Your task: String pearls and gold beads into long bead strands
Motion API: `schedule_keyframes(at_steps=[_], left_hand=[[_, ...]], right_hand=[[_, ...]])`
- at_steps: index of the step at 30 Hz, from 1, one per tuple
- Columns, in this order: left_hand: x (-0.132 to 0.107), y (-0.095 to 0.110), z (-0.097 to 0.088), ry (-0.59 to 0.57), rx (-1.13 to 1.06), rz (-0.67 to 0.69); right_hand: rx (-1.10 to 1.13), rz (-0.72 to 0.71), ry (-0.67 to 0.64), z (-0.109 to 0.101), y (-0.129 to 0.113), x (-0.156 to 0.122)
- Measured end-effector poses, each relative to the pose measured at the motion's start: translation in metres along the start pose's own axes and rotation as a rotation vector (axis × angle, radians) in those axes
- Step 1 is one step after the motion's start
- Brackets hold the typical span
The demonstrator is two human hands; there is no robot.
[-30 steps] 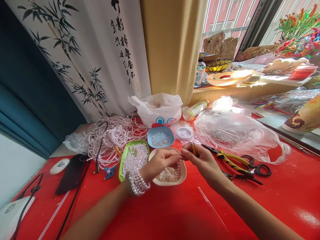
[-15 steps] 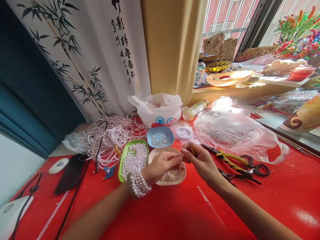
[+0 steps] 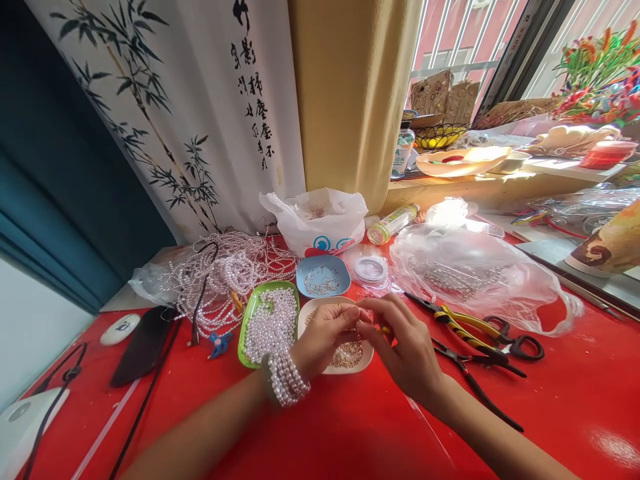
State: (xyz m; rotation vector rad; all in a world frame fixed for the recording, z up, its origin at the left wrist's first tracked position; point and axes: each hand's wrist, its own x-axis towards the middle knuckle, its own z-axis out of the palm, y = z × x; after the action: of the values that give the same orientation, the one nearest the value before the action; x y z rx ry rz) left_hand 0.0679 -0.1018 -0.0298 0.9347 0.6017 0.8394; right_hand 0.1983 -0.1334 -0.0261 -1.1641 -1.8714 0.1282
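Note:
My left hand (image 3: 323, 337) is closed in a pinch over the cream tray (image 3: 367, 363), which holds gold-coloured beads (image 3: 347, 355). Strands of pearl beads (image 3: 287, 379) circle its wrist. My right hand (image 3: 410, 343) meets it fingertip to fingertip, thumb and forefinger bent together; what they pinch is too small to make out. A small yellow object (image 3: 385, 329) shows beneath the right fingers, mostly hidden. Left of the cream tray is a green tray (image 3: 246, 353) of white pearl beads (image 3: 273, 327). Behind it sits a blue tray (image 3: 340, 267) with small metallic pieces.
Pearl strands (image 3: 235, 267) lie heaped at back left, near a blue clip (image 3: 219, 345) and a black phone (image 3: 145, 347). Yellow-handled pliers (image 3: 465, 327), black-handled pliers (image 3: 475, 383) and scissors (image 3: 525, 347) lie right. Behind are a plastic bag (image 3: 440, 267), a white bag (image 3: 320, 213) and a spool (image 3: 370, 269).
My right hand has turned and its fingers have stretched further over the left fingertips. My left hand stays pinched over the cream tray. The view has shifted slightly.

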Motion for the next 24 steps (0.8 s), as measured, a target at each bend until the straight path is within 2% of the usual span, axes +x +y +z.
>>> schedule_keyframes(at_steps=[3,5,9,13,18,24], left_hand=[[0.002,-0.002,-0.002,0.005,-0.009,0.025],[0.003,-0.004,-0.004,0.019,-0.012,0.038],[0.006,-0.007,-0.008,0.067,-0.011,0.067],[0.006,-0.006,-0.007,0.060,-0.010,0.072],[0.004,-0.002,-0.006,0.088,0.041,0.060],[0.005,-0.002,-0.006,0.111,0.053,0.115]], right_hand=[[-0.206,-0.243,-0.016,0.006,-0.004,-0.006],[-0.270,-0.291,0.005,0.009,-0.004,-0.008],[-0.240,-0.269,0.006,0.010,-0.004,-0.008],[-0.191,-0.291,-0.006,0.008,-0.003,-0.007],[0.013,-0.312,-0.130,0.010,-0.001,-0.009],[-0.034,-0.279,-0.072,0.013,-0.002,-0.009]])
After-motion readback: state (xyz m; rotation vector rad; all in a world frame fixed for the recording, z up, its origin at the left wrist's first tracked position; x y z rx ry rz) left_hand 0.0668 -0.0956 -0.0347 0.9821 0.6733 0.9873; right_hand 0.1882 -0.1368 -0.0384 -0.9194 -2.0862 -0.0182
